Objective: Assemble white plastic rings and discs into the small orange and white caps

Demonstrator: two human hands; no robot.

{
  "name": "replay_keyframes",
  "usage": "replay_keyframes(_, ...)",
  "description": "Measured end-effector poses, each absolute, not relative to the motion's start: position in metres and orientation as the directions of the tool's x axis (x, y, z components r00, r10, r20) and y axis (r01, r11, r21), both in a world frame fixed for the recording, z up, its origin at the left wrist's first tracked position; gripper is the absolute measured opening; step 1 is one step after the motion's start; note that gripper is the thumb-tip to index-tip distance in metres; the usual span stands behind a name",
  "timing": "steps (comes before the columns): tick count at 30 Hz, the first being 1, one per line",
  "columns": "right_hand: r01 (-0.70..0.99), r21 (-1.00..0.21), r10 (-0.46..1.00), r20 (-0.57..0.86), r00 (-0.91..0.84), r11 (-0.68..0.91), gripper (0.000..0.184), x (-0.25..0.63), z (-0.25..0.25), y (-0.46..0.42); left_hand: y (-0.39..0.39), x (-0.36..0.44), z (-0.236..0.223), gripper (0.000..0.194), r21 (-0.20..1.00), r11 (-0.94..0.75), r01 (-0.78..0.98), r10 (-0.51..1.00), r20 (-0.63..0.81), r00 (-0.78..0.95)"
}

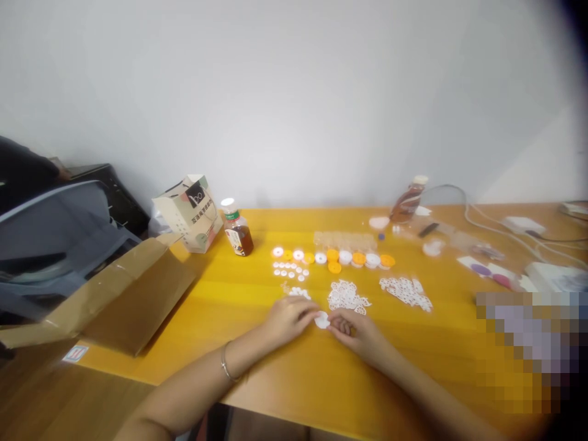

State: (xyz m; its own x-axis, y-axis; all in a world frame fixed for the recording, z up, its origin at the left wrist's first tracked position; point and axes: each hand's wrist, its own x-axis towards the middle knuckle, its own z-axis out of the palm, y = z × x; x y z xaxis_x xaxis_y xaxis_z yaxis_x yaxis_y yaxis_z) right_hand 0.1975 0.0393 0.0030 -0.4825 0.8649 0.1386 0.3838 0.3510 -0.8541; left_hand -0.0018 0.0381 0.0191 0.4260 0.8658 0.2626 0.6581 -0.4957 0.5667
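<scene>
Between my two hands a small round white disc [322, 320] is held just above the table. My left hand [289, 315] pinches its left edge, and my right hand [351, 327] grips the right edge with fingers curled. Just beyond lie a heap of white openwork plastic pieces [345, 295], a second heap of white pieces [406, 291] to the right, and a little cluster of small white parts [298, 293] near my left hand. Farther back, white and orange round pieces [358, 259] stand in a row, with small white rings [291, 269] lined up at the left.
An open cardboard box [133, 294] sits at the table's left edge. Behind it stand a paper bag [190, 217] and a bottle of dark liquid [237, 229]. Another bottle [408, 201], a clear plastic tray [344, 241] and cables [487, 223] are toward the back and right.
</scene>
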Motion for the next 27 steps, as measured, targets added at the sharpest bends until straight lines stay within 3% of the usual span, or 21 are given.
replay_keyframes(7,0.403,-0.840,0.867,0.147,-0.476,0.363,0.018,0.199,0.013,0.039,0.061,-0.062,0.038,0.012,0.518,-0.338,0.786,0.937,0.110,0.331)
replay_keyframes(12,0.446,-0.807,0.869,0.159,-0.469,0.388,0.021,0.201,0.020,0.040,0.062,-0.059,0.029,0.011,0.452,-0.371,0.811,0.923,0.087,0.374)
replay_keyframes(19,0.445,-0.805,0.868,0.165,-0.468,0.393,0.021,0.202,0.022,0.039,0.063,-0.055,0.027,0.017,0.230,-0.446,0.865,0.895,0.104,0.434)
replay_keyframes(21,0.444,-0.807,0.871,0.165,-0.462,0.388,0.021,0.202,0.023,0.039,0.063,-0.052,0.026,0.016,0.218,-0.441,0.871,0.897,0.129,0.422)
replay_keyframes(23,0.441,-0.814,0.878,0.164,-0.449,0.378,0.021,0.201,0.023,0.039,0.061,-0.047,0.026,0.013,0.337,-0.437,0.834,0.899,0.152,0.410)
replay_keyframes(27,0.397,-0.857,0.896,0.152,-0.417,0.329,0.019,0.193,0.022,0.038,0.053,-0.022,0.023,0.014,0.798,-0.332,0.502,0.918,0.152,0.365)
